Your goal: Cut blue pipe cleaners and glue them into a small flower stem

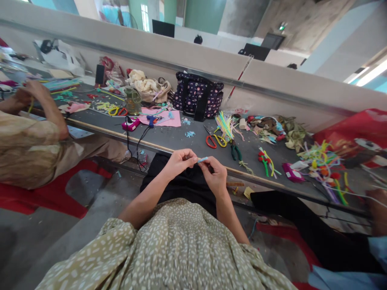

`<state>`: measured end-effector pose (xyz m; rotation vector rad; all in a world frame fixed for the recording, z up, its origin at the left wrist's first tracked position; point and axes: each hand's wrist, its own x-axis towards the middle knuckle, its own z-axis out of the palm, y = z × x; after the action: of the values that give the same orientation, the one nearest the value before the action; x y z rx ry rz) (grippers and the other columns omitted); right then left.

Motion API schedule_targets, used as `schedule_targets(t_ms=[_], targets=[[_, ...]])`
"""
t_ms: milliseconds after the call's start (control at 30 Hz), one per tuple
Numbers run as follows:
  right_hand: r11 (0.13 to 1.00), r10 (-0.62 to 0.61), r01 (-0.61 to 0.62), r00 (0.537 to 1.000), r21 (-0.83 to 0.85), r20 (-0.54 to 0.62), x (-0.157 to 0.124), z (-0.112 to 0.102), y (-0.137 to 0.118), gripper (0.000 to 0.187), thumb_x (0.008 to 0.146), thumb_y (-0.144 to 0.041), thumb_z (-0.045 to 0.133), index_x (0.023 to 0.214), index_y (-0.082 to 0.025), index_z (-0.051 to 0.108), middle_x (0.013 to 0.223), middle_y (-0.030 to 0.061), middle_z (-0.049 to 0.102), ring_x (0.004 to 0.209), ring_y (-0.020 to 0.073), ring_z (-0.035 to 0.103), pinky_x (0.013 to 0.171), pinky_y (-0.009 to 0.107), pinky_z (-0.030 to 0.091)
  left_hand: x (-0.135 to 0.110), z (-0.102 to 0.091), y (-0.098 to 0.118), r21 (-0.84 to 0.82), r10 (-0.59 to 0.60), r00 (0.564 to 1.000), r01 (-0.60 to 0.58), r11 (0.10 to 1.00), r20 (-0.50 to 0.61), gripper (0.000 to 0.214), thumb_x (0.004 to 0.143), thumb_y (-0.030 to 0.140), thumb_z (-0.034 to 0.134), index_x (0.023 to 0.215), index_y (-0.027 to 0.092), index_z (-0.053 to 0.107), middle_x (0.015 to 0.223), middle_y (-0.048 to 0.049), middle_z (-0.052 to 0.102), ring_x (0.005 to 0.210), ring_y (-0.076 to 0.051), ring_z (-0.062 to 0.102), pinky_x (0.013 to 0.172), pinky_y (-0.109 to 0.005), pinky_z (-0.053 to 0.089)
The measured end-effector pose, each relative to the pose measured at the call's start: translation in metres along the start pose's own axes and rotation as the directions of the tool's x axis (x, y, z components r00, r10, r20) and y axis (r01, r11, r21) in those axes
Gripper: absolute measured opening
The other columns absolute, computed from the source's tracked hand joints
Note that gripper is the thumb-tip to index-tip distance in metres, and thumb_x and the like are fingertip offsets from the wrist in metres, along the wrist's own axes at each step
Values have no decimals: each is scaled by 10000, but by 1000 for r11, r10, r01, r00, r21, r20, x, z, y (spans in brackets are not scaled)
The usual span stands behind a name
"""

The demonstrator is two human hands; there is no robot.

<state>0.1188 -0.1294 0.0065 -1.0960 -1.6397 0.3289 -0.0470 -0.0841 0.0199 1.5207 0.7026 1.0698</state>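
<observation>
My left hand [180, 161] and my right hand [215, 174] meet in front of my lap, just below the near edge of the grey worktable [178, 139]. Both pinch a short light blue pipe cleaner piece [202, 159] between fingertips, one hand at each end. On the table just beyond my hands lie red-handled scissors [211, 139], yellow-handled scissors [220, 140] and green-handled pliers [236, 152]. A bundle of coloured pipe cleaners [225, 123] lies behind them.
A dotted dark bag [197, 94] stands at the table's back. A pink glue gun [131, 123] with a black cord sits left of centre. One person [30, 133] works at the left, another person's hand [377, 209] shows at the right. Craft scraps cover the right side.
</observation>
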Motion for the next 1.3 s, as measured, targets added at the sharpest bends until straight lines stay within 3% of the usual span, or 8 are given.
schedule_targets(t_ms=[100,167,333,567,833,1000,1300], targets=[[968,183,-190,981,166,59,1,0,0,166,857,-336,621,763,-201,638,675,-17,593,586,105,471,565,242,367,1,-1,-2,30,34,999,-34,999,9,262,809,384,677,807,125,637,680,-14,612,590,-88,550,594,-218,441],[891,288,-323,945,318,153,3,-1,1,195,843,-369,637,757,-193,638,670,-14,602,553,92,451,521,231,337,1,-2,-2,52,64,998,-65,997,21,228,816,352,673,858,128,657,750,-30,637,618,-95,567,605,-225,458],[705,397,-503,864,500,311,6,-3,3,250,775,-412,701,729,-176,633,621,-11,591,460,59,350,423,217,192,1,-6,-3,168,241,969,-248,954,58,143,826,275,668,911,167,708,879,-49,636,732,-112,593,608,-217,455],[663,398,-522,853,537,337,4,-2,4,246,755,-409,723,740,-179,638,625,-7,601,458,55,345,423,214,171,2,-6,-4,262,433,899,-435,861,69,144,853,302,655,865,175,723,818,-56,653,732,-125,604,656,-250,467],[726,359,-453,891,517,277,4,-1,-2,248,773,-429,712,783,-189,652,645,-18,599,481,60,354,443,213,223,1,-5,-1,336,508,856,-508,793,94,156,899,277,585,867,176,699,831,-66,668,768,-140,624,714,-269,487],[683,366,-493,870,539,332,4,-2,0,256,780,-418,709,732,-182,622,623,-19,591,457,50,324,434,215,188,1,-5,-2,355,561,819,-563,747,120,129,906,247,574,893,181,684,831,-60,672,769,-135,618,711,-265,480],[739,354,-427,904,521,239,1,2,1,246,786,-421,708,765,-195,613,651,-16,601,483,62,345,451,215,231,-1,-5,0,393,548,830,-541,743,107,127,904,260,574,850,188,663,798,-53,653,752,-141,603,707,-272,469]])
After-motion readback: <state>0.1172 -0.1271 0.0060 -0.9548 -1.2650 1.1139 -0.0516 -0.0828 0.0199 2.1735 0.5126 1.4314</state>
